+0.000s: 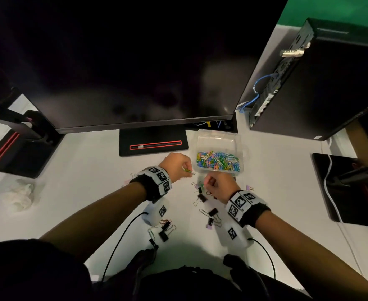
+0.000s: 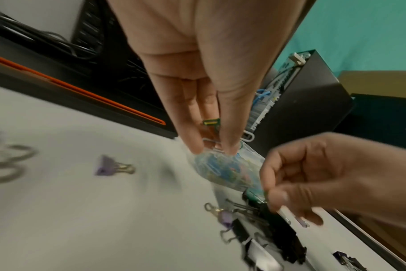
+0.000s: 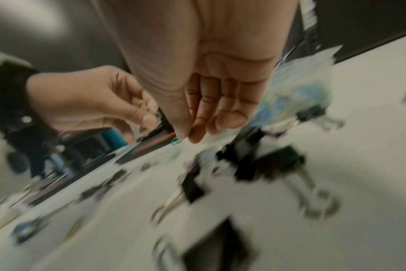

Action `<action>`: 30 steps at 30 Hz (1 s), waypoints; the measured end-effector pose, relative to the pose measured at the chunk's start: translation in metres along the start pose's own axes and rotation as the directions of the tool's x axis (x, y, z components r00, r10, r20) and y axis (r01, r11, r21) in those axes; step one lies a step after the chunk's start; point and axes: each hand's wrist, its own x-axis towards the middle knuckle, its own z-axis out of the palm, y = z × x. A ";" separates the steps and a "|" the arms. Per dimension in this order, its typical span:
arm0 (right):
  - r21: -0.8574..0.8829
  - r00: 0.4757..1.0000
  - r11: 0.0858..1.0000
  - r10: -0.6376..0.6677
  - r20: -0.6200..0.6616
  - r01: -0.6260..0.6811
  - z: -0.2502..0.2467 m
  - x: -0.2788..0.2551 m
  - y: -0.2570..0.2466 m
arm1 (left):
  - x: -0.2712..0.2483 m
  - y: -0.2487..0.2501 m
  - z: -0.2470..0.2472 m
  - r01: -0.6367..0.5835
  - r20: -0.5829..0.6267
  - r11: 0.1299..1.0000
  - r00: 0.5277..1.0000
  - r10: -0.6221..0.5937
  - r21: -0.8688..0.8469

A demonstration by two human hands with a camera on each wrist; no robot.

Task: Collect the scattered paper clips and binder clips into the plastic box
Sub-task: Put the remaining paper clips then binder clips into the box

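Note:
The clear plastic box (image 1: 238, 140) sits on the white desk, half filled with coloured paper clips (image 1: 218, 160). Just left of the box, my left hand (image 1: 188, 169) pinches a small bunch of paper clips (image 2: 211, 123), green, orange and white, between thumb and fingers. Below the box's near edge, my right hand (image 1: 205, 185) pinches a green paper clip (image 3: 176, 141) just above the desk. Black and purple binder clips (image 1: 211, 216) and a few paper clips lie scattered near my wrists. A purple binder clip (image 2: 109, 167) lies apart on the left.
A large dark monitor (image 1: 135, 61) stands behind, its black base (image 1: 152, 144) left of the box. A PC tower (image 1: 320, 83) is at the back right. Crumpled tissue (image 1: 20, 194) lies far left. Cables (image 1: 122, 240) run from my wrists toward the desk's front edge.

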 end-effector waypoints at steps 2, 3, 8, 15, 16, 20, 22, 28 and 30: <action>0.027 0.994 0.999 0.029 -0.102 -0.027 -0.022 0.004 0.008 | 0.015 0.017 0.003 -0.032 0.012 0.999 0.999 0.032 -0.005; 0.047 0.988 0.998 0.051 -0.149 -0.044 -0.032 0.006 0.010 | 0.023 0.025 0.004 -0.046 0.001 0.999 0.999 0.046 0.000; 0.075 0.939 0.992 0.122 -0.321 -0.103 -0.058 0.019 0.026 | 0.054 0.054 0.008 -0.016 -0.060 0.998 0.998 0.013 -0.058; 0.056 0.945 0.990 0.142 -0.294 -0.131 -0.053 0.020 0.033 | 0.050 0.040 0.008 -0.062 -0.016 0.995 0.998 0.064 0.078; 0.048 0.951 0.993 0.114 -0.289 -0.105 -0.051 0.019 0.032 | 0.043 0.034 0.005 -0.086 -0.040 0.992 0.995 0.090 0.087; 0.002 0.973 1.000 -0.006 -0.231 0.006 -0.033 0.015 0.016 | 0.008 0.006 -0.008 -0.115 -0.005 0.989 0.993 0.116 0.094; -0.027 0.989 0.997 -0.079 -0.128 0.076 -0.018 0.011 0.005 | -0.011 -0.009 -0.013 -0.103 0.107 0.982 0.991 0.086 0.161; -0.147 0.945 0.962 -0.186 0.269 0.232 0.032 -0.012 -0.026 | -0.064 -0.050 -0.003 -0.057 0.302 0.972 0.953 -0.015 0.229; -0.159 0.920 0.954 -0.190 0.343 0.256 0.045 -0.020 -0.035 | -0.075 -0.062 0.004 -0.048 0.334 0.960 0.941 -0.049 0.276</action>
